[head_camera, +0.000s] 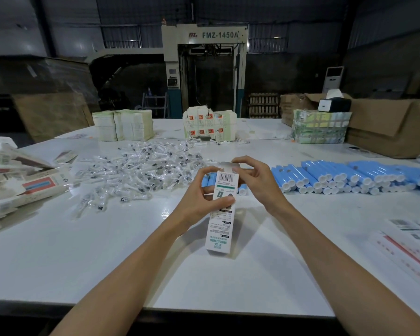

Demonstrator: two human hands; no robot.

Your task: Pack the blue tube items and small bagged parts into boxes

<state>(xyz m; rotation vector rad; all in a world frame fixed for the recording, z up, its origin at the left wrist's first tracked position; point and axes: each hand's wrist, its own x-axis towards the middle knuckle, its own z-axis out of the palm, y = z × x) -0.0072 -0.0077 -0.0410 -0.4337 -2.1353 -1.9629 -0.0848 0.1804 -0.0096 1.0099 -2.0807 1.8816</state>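
A slim white box (220, 221) with green print and a barcode stands tilted above the table's middle. My left hand (205, 192) grips its upper part, thumb across the front. My right hand (252, 177) pinches the open top flap at the box's far end. Rows of blue tubes (344, 177) with white caps lie to the right, and a few more blue tubes (207, 180) show behind the box. A heap of small clear bagged parts (141, 170) spreads out to the left of my hands.
Filled white boxes (22, 187) are piled at the left edge. Stacks of flat cartons (123, 126) (209, 126) and a wrapped bundle (320, 127) stand at the back. Brown cardboard cases (386, 127) sit far right. Printed flat sheets (412, 246) lie at the near right.
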